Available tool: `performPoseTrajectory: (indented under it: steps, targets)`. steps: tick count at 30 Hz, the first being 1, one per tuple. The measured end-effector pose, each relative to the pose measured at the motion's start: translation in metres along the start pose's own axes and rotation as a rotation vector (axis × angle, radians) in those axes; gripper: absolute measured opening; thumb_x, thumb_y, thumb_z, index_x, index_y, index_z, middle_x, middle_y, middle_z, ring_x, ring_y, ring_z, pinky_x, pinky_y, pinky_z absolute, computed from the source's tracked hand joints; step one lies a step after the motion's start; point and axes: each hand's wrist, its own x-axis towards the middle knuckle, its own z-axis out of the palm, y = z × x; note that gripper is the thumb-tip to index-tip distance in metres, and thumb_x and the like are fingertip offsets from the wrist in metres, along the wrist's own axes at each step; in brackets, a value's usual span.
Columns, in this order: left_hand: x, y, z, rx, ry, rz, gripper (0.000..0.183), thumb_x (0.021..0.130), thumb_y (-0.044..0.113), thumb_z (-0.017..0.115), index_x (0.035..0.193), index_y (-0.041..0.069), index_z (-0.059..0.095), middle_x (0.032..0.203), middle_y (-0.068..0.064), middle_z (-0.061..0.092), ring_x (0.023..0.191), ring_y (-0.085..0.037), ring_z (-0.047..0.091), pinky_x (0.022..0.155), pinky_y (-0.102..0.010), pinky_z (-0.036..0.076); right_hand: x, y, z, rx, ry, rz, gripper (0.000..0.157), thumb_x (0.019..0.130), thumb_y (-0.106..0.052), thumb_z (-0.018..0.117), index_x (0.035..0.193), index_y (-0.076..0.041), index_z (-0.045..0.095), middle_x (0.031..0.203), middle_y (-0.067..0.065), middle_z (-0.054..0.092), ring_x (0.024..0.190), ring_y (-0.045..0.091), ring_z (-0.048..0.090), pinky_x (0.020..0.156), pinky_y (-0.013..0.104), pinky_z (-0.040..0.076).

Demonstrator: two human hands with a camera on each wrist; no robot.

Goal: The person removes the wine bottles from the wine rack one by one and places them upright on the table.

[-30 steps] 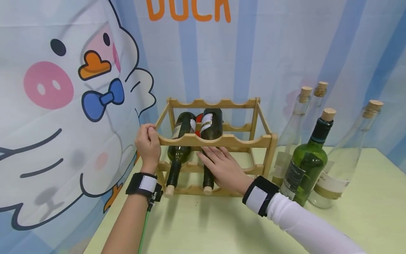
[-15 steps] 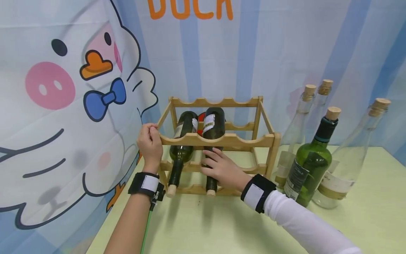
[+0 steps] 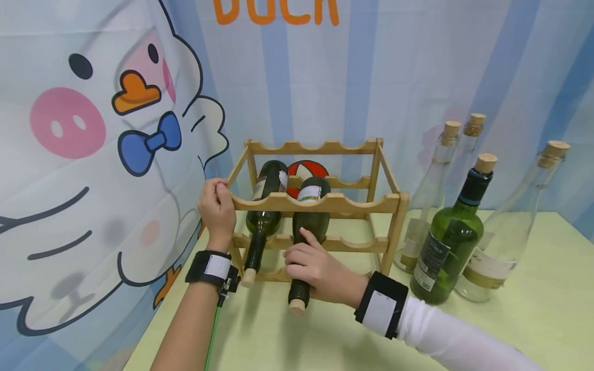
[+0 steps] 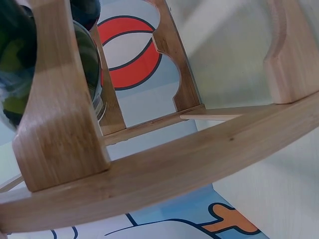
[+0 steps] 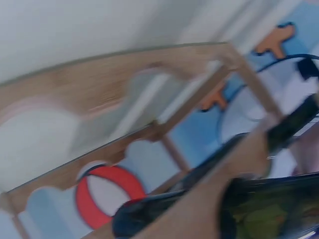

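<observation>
A dark green wine bottle (image 3: 312, 224) slants through the wooden wine rack (image 3: 366, 206), its cork pointing toward me. My right hand (image 3: 322, 270) grips it around the neck, index finger lying up along the shoulder. To its left, a second dark wine bottle (image 3: 263, 222) lies in the rack, neck outward and corked. My left hand (image 3: 219, 211) holds the rack's front top corner on the left side. The left wrist view shows the rack's bars (image 4: 164, 164) close up, but not the hand. In the blurred right wrist view, bottles (image 5: 279, 204) overlap a rack bar.
Right of the rack stand a green corked bottle (image 3: 447, 252) and several clear corked bottles, such as one clear bottle (image 3: 506, 237) at the right. A printed cloth (image 3: 417, 62) hangs behind the yellowish table (image 3: 260, 335) and along its left side.
My right hand has curled round the bottle's neck and drawn the bottle toward me and down, uncovering more of the red ball print behind. My left hand has stayed on the rack corner.
</observation>
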Motion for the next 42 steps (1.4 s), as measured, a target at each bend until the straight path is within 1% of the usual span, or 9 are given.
performPoseTrajectory:
  steps: [5, 10, 19, 23, 27, 32, 35, 39, 42]
  targets:
    - [-0.001, 0.000, 0.001, -0.002, -0.004, -0.005, 0.026, 0.084, 0.013, 0.038, 0.080, -0.004, 0.057, 0.063, -0.019, 0.051, 0.051, -0.021, 0.040, 0.049, -0.025, 0.029, 0.010, -0.023, -0.020, 0.121, 0.077, 0.009, 0.012, 0.080, -0.014, 0.061, 0.076, -0.013, 0.049, 0.083, -0.001, 0.056, 0.085, 0.013, 0.055, 0.092, 0.055, 0.033]
    - [0.000, -0.001, 0.001, -0.004, -0.003, -0.017, 0.025, 0.084, 0.012, 0.038, 0.081, -0.005, 0.057, 0.064, -0.018, 0.051, 0.052, -0.017, 0.039, 0.049, -0.023, 0.029, 0.016, -0.040, -0.043, 0.203, 0.193, -0.029, 0.011, 0.084, -0.011, 0.052, 0.074, -0.013, 0.050, 0.083, 0.000, 0.056, 0.083, 0.012, 0.055, 0.093, 0.053, 0.033]
    - [0.000, -0.003, -0.001, -0.005, 0.005, -0.017, 0.026, 0.084, 0.013, 0.038, 0.080, -0.005, 0.057, 0.065, -0.019, 0.052, 0.052, -0.018, 0.040, 0.049, -0.024, 0.029, 0.033, -0.048, -0.077, 0.363, 0.632, -0.092, 0.016, 0.079, -0.003, 0.055, 0.065, -0.002, 0.049, 0.064, 0.010, 0.056, 0.063, 0.020, 0.058, 0.092, 0.041, 0.040]
    - [-0.001, -0.002, -0.001, -0.012, -0.005, -0.018, 0.026, 0.084, 0.013, 0.038, 0.080, -0.005, 0.057, 0.065, -0.019, 0.052, 0.053, -0.019, 0.040, 0.050, -0.024, 0.029, 0.034, -0.059, -0.087, 0.398, 0.704, -0.092, 0.019, 0.079, -0.001, 0.056, 0.063, 0.000, 0.046, 0.061, 0.012, 0.054, 0.060, 0.021, 0.057, 0.093, 0.038, 0.040]
    - [0.000, -0.002, 0.001, -0.020, -0.003, -0.005, 0.025, 0.084, 0.012, 0.038, 0.080, -0.005, 0.057, 0.066, -0.019, 0.052, 0.053, -0.017, 0.039, 0.049, -0.024, 0.029, 0.023, -0.067, -0.096, 0.463, 0.705, -0.071, 0.017, 0.077, 0.001, 0.058, 0.065, 0.002, 0.045, 0.067, 0.013, 0.055, 0.066, 0.023, 0.057, 0.090, 0.043, 0.040]
    - [0.001, -0.001, 0.003, -0.025, 0.004, -0.003, 0.027, 0.084, 0.012, 0.037, 0.081, -0.005, 0.057, 0.065, -0.019, 0.051, 0.051, -0.015, 0.037, 0.048, -0.024, 0.028, -0.018, -0.059, -0.090, 0.675, 0.837, 0.001, 0.017, 0.069, 0.011, 0.061, 0.073, 0.006, 0.046, 0.076, 0.019, 0.058, 0.071, 0.032, 0.058, 0.085, 0.056, 0.038]
    - [0.000, -0.002, 0.004, -0.026, -0.006, -0.007, 0.027, 0.084, 0.013, 0.037, 0.081, -0.005, 0.057, 0.065, -0.019, 0.051, 0.051, -0.014, 0.037, 0.048, -0.024, 0.028, -0.034, -0.054, -0.102, 0.842, 0.944, 0.037, 0.021, 0.066, 0.018, 0.059, 0.078, 0.010, 0.043, 0.078, 0.023, 0.057, 0.072, 0.036, 0.057, 0.082, 0.057, 0.039]
    - [-0.001, -0.004, 0.004, -0.016, -0.002, -0.014, 0.027, 0.084, 0.012, 0.037, 0.081, -0.005, 0.057, 0.065, -0.018, 0.052, 0.051, -0.013, 0.036, 0.048, -0.024, 0.028, -0.028, -0.057, -0.139, 1.040, 1.008, 0.168, 0.016, 0.069, 0.025, 0.048, 0.078, 0.013, 0.042, 0.078, 0.024, 0.056, 0.075, 0.037, 0.057, 0.079, 0.046, 0.044]
    - [-0.001, -0.004, 0.003, -0.014, 0.000, -0.016, 0.026, 0.084, 0.012, 0.037, 0.081, -0.005, 0.057, 0.065, -0.019, 0.052, 0.051, -0.014, 0.037, 0.049, -0.024, 0.028, -0.025, -0.062, -0.158, 1.114, 0.998, 0.314, 0.017, 0.071, 0.028, 0.040, 0.079, 0.014, 0.044, 0.078, 0.022, 0.057, 0.076, 0.035, 0.058, 0.076, 0.040, 0.046]
